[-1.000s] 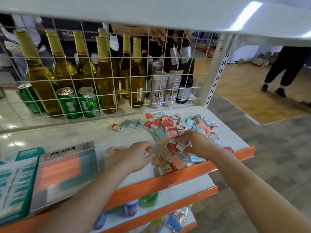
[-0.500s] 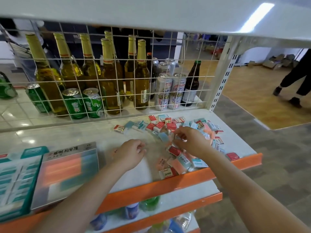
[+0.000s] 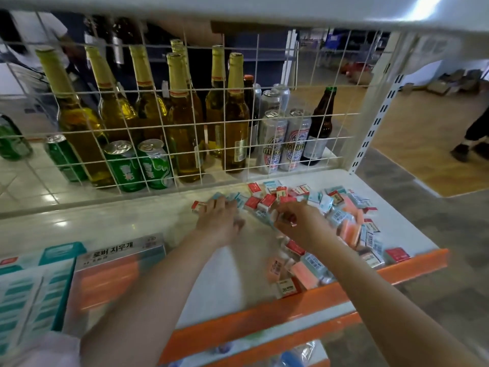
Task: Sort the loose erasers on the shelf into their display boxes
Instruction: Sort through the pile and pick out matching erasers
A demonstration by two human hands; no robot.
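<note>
Loose erasers (image 3: 341, 215) in red, teal and orange wrappers lie heaped on the right half of the white shelf (image 3: 230, 274). My left hand (image 3: 218, 221) reaches palm down to the pile's back left edge, its fingers lying on a red-and-white eraser (image 3: 197, 206) and the teal ones beside it. My right hand (image 3: 299, 225) hovers over the middle of the pile with curled fingers pinching a small red-and-white eraser (image 3: 276, 215). An orange display box (image 3: 113, 274) and a teal display box (image 3: 29, 295) stand at the front left.
A white wire grid (image 3: 238, 128) closes the back of the shelf; beer bottles (image 3: 185, 123) and cans (image 3: 124, 168) stand behind it. An orange lip (image 3: 304, 300) runs along the shelf front. A person's legs (image 3: 473, 139) are on the floor at far right.
My left hand has moved from the shelf's middle front toward the back, onto the erasers by the grid. My right hand shifted slightly back and left over the pile.
</note>
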